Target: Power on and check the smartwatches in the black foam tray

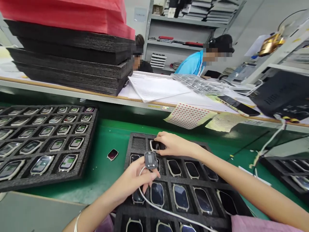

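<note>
My left hand (pixel 135 180) is closed on a small dark device with a little screen (pixel 151 160), and a white cable (pixel 169 211) trails from it toward me. It hovers over a black foam tray (pixel 140 140) with smartwatch bodies in its pockets. My right hand (pixel 170 144) reaches to the tray's far row, fingers pinched on a white-rimmed watch body (pixel 154 145) sitting at a pocket there. Several dark-screened watch bodies (pixel 180 196) fill the nearer rows.
A second foam tray (pixel 90 135) full of watch bodies lies at left, and one loose watch body (pixel 112 154) rests on the green mat between trays. Stacked black foam (pixel 72 58), papers and sticker sheets (pixel 188 116) sit on the raised shelf. Two people sit beyond.
</note>
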Action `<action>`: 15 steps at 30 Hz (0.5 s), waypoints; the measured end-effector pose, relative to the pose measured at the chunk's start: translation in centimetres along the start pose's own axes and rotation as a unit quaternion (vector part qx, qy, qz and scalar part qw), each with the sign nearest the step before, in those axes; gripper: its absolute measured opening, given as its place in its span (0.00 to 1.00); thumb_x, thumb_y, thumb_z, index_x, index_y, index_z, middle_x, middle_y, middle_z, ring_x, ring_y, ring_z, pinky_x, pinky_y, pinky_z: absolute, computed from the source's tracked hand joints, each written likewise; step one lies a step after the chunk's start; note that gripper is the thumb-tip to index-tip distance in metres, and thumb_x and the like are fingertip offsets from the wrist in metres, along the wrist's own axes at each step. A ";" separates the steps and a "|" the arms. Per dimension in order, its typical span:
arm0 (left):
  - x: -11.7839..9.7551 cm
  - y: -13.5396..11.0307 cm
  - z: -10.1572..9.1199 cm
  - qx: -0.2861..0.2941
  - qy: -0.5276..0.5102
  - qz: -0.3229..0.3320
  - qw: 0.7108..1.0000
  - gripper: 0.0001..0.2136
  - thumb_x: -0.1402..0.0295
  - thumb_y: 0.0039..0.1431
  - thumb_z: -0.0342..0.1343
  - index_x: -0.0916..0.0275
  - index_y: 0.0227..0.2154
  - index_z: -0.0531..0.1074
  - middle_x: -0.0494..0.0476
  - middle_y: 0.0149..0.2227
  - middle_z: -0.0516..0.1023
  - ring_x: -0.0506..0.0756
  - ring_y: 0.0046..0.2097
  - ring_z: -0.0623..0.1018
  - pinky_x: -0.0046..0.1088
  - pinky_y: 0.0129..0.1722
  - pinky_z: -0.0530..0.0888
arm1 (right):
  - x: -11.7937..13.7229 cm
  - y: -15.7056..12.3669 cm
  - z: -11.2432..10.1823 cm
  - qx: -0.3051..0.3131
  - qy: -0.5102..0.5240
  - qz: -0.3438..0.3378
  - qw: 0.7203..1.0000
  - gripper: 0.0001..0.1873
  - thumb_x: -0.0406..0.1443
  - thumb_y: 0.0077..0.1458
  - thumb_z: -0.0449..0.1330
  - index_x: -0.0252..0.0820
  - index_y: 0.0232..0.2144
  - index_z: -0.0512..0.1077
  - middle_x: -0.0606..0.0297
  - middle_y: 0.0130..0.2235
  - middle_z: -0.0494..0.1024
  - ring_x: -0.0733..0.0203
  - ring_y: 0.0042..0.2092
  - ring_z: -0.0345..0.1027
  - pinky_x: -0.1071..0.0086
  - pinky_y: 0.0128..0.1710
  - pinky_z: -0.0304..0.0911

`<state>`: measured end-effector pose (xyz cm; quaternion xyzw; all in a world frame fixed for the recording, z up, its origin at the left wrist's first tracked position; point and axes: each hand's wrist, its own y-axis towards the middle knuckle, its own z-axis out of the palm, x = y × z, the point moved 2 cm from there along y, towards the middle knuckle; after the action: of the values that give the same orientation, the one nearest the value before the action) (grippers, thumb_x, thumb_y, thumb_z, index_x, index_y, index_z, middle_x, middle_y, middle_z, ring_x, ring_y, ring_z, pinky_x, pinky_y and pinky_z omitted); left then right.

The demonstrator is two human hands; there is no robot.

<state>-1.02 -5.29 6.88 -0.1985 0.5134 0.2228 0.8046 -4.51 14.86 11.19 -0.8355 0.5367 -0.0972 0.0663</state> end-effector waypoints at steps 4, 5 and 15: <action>0.6 1.0 0.2 -0.009 -0.018 0.000 1.000 0.11 0.68 0.57 0.57 0.66 0.40 0.67 0.56 0.37 0.72 0.44 0.24 0.64 0.21 0.24 0.64 | -0.9 1.2 0.5 0.008 0.018 -0.013 1.000 0.15 0.40 0.53 0.62 0.35 0.39 0.75 0.57 0.36 0.73 0.54 0.38 0.68 0.69 0.36 0.62; 0.8 1.1 0.1 -0.014 -0.021 -0.001 1.000 0.11 0.68 0.57 0.57 0.66 0.41 0.67 0.56 0.37 0.72 0.44 0.24 0.64 0.21 0.24 0.64 | -1.0 1.4 0.5 0.008 0.020 -0.017 1.000 0.16 0.42 0.53 0.62 0.35 0.39 0.75 0.57 0.35 0.73 0.54 0.37 0.68 0.69 0.35 0.62; 1.4 0.7 -0.2 -0.034 -0.016 0.000 0.999 0.08 0.71 0.56 0.58 0.65 0.39 0.68 0.56 0.37 0.72 0.46 0.28 0.70 0.23 0.29 0.69 | -0.6 1.3 0.8 -0.001 -0.001 -0.039 0.999 0.17 0.33 0.48 0.66 0.32 0.41 0.73 0.53 0.37 0.70 0.48 0.39 0.67 0.65 0.35 0.61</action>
<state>-1.02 -4.58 5.51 -0.2223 0.4922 0.2436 0.8056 -5.73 14.90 10.10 -0.8560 0.5036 -0.0986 0.0625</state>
